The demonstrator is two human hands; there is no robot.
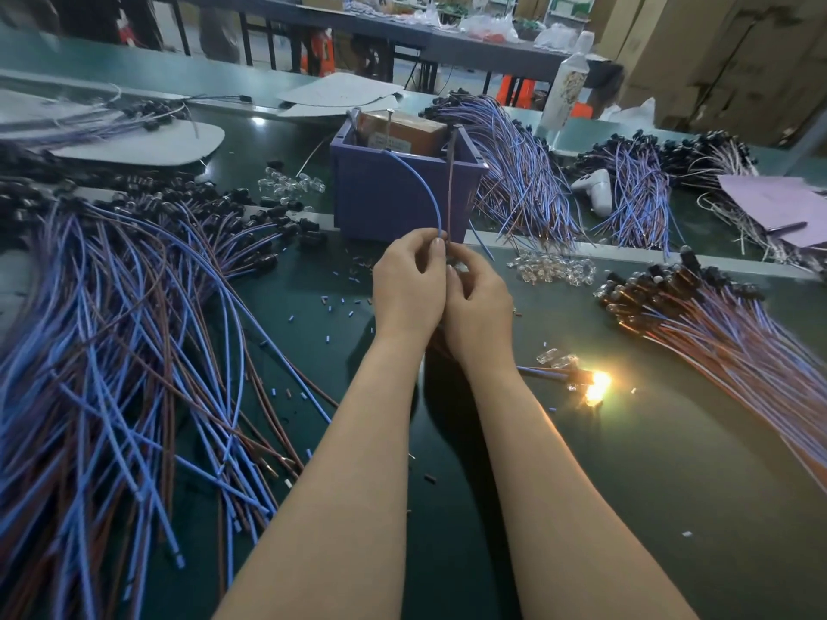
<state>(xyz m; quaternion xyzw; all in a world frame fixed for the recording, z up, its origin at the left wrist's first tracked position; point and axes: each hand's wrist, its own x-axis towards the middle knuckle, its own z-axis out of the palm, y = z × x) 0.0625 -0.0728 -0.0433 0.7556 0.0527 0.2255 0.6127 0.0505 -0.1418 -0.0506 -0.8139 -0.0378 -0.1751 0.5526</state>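
Blue wire (425, 189) between left fingers (435, 249)

Your blue wire (425, 187) arced up toward eleven o'clock; the brown wire (450, 185) beside it stood nearly straight toward twelve o'clock.

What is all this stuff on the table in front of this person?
blue wire: one, blue, arcing down from the box.
brown wire: one, brown, upright before the box.
box: one, purple, table middle.
wire bundles: several, blue and brown, left, right and far side.
clear caps: small heaps, clear, beside the box.
glowing lamp: one, yellow-white, right of the arms.
bottle: one, white, far right.
table: one, dark green.
left hand: pinches the blue wire.
right hand: holds the brown wire.
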